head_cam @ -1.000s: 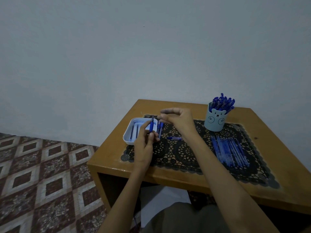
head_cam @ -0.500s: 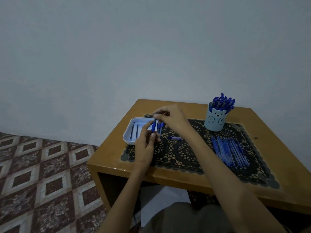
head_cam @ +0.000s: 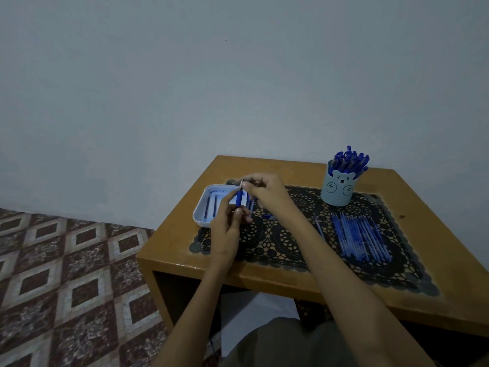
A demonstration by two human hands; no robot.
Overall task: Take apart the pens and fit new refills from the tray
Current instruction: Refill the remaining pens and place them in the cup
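My left hand (head_cam: 229, 226) holds a blue pen barrel (head_cam: 239, 198) upright above the right edge of the white tray (head_cam: 201, 211). The fingertips of my right hand (head_cam: 267, 193) pinch the thin tip at the barrel's top end. A second blue pen part hangs from my right hand just right of the barrel. The tray holds a few blue refills (head_cam: 210, 207). A small blue pen piece (head_cam: 268, 216) lies on the black lace mat below my right hand.
A pale blue bear cup (head_cam: 337, 189) full of blue pens stands at the back right. Several blue refills (head_cam: 357, 235) lie in a row on the lace mat (head_cam: 277, 250). The wooden table (head_cam: 185, 258) ends close on the left, over patterned floor tiles.
My right hand has moved left from above the mat to the top of the barrel and closed its fingertips on the tip. The left hand has stayed almost in place.
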